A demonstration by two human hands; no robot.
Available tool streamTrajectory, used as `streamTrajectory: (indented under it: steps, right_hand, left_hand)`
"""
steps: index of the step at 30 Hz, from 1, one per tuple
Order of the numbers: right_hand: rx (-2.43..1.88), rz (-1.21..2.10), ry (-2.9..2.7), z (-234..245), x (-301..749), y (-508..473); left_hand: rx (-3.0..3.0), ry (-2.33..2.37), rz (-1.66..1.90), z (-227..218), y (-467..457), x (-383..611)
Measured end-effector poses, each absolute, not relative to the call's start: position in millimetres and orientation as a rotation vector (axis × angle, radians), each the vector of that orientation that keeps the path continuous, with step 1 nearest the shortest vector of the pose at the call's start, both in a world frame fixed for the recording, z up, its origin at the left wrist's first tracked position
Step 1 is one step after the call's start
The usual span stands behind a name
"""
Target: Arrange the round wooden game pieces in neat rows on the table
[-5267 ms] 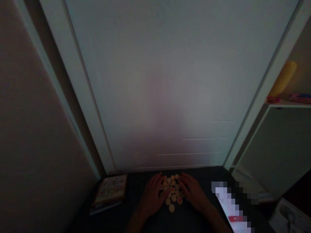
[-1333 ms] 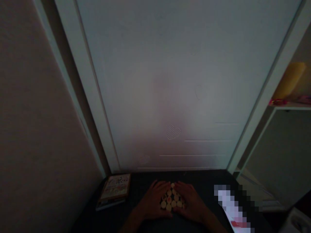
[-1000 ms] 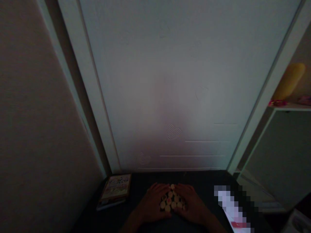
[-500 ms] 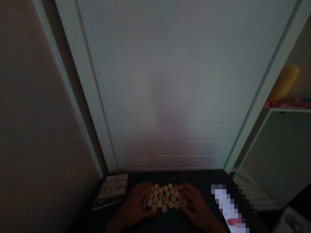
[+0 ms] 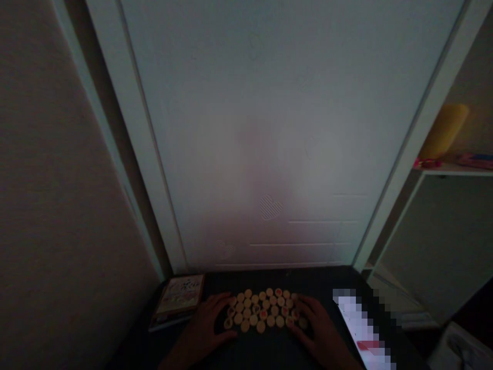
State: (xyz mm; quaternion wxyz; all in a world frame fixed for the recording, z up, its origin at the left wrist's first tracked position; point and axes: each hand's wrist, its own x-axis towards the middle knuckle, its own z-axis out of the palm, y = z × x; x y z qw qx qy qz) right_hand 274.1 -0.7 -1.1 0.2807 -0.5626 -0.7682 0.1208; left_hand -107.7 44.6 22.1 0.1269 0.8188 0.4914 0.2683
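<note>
Several small round pale discs [image 5: 264, 310], some with red marks, lie spread in a flat cluster on a dark surface [image 5: 269, 349] at the bottom of the head view. My left hand [image 5: 204, 329] lies flat at the cluster's left edge, fingers stretched and touching the outer discs. At the right edge rests my right hand [image 5: 321, 331], fingers likewise extended over the discs. Neither hand grips anything. The scene is very dim.
A flat box with a printed lid [image 5: 179, 298] lies left of the discs. A blurred white object [image 5: 360, 329] sits to the right. A pale door [image 5: 269, 133] stands right behind. A shelf [image 5: 454, 167] at the right bears a yellow roll [image 5: 442, 131].
My hands, first pressed close around a tight pile of discs, have moved apart to the sides. The discs now lie spread out wider in one layer.
</note>
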Motion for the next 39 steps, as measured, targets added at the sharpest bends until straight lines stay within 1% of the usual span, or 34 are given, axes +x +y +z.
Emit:
streamTrajectory:
  steps: [7,11,15,19,26,39]
  right_hand:
    - [-1.625,0.349,-1.991,-12.5,286.1,-18.3]
    - [-1.56,0.309,-1.978,-19.3,276.3,-9.9]
    - [-1.512,0.212,-2.0,-21.8,269.7,-2.1]
    - [-1.468,0.229,-2.159,-8.3,268.7,2.7]
    - [-1.387,0.365,-2.407,22.5,251.3,25.0]
    - [-1.431,0.432,-2.462,35.0,233.5,55.2]
  left_hand:
    - [2.332,1.381,0.767,21.0,38.6,-107.8]
    - [2.466,1.371,0.81,22.6,32.3,-81.0]
    - [2.653,1.276,0.71,23.4,27.9,-43.2]
    - [2.707,1.276,0.634,20.7,38.2,-19.0]
    - [2.71,1.242,0.483,22.3,58.7,-13.3]
    - [2.7,1.147,0.376,34.3,89.6,-12.4]
